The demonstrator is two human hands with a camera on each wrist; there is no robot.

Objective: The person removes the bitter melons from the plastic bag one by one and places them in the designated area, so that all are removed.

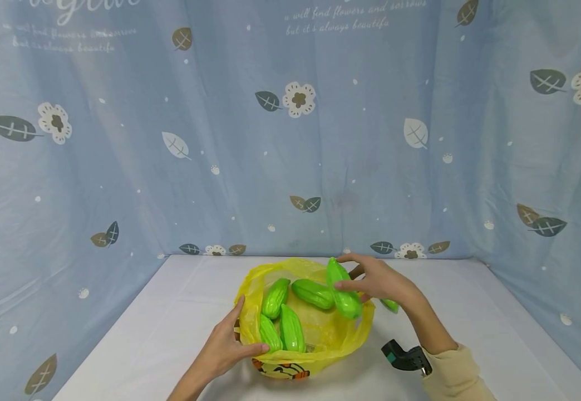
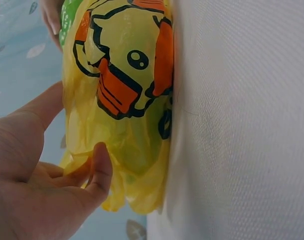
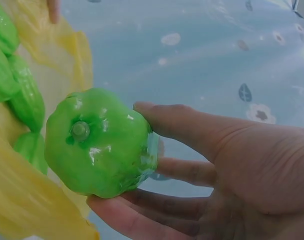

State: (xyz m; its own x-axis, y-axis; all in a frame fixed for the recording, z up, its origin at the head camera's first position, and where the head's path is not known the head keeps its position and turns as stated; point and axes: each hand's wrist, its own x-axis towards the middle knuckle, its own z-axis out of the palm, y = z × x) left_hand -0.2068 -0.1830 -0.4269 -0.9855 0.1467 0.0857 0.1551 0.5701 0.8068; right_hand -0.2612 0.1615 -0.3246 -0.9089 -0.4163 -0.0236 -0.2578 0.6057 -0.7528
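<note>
A yellow plastic bag (image 1: 320, 351) stands with its mouth wide, and several glossy green ridged gourds (image 1: 291, 328) lie inside. My right hand (image 1: 378, 277) holds another green gourd (image 1: 344, 295) over the bag's right rim, pinched between thumb and fingers; its stem end (image 3: 81, 131) faces the right wrist camera. At the bag's left side, my left hand (image 1: 222, 342) grips the rim, thumb at the front and fingers on the outer side. The left wrist view shows the fingers (image 2: 101, 165) against the bag's yellow film, beside a printed cartoon figure (image 2: 129, 60).
One more green gourd (image 1: 389, 304) lies on the white table (image 1: 145, 334) right of the bag, partly hidden behind my right arm. A blue patterned curtain (image 1: 250, 167) hangs along the back and sides. A black wrist camera mount (image 1: 403, 356) sits at the right sleeve.
</note>
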